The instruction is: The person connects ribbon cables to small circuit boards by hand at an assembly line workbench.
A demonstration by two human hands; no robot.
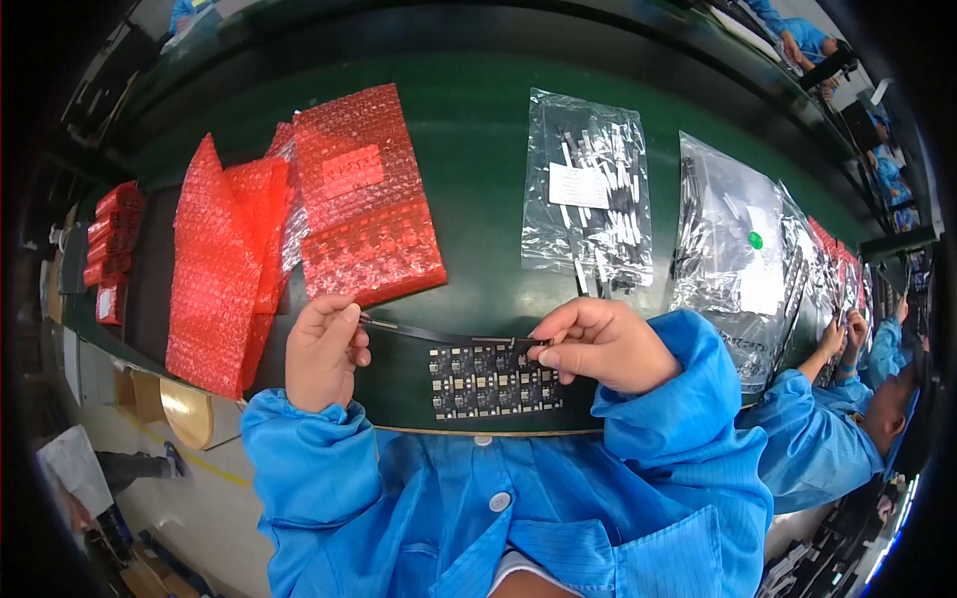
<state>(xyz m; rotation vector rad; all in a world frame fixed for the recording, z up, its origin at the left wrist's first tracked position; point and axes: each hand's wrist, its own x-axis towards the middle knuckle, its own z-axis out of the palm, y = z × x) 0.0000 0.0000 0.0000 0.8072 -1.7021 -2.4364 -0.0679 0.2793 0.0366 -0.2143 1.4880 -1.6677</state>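
Note:
A thin black flat ribbon cable (pixel 424 334) is stretched between my two hands, bowing slightly in the middle. My left hand (pixel 327 351) pinches its left end between thumb and fingers. At its other end, my right hand (pixel 603 346) pinches a narrow dark connector part. Just below the cable lies a black circuit board panel (pixel 495 384) with rows of small components, flat near the table's front edge. The right fingertips are over the panel's upper right corner; whether they touch it I cannot tell.
Red bubble-wrap bags (pixel 364 179) lie on the green table (pixel 469 130) at left. A clear bag of cables (pixel 588 189) lies beyond my right hand, with more clear bags (pixel 733 259) farther right. A co-worker (pixel 822 429) in blue sits close on my right.

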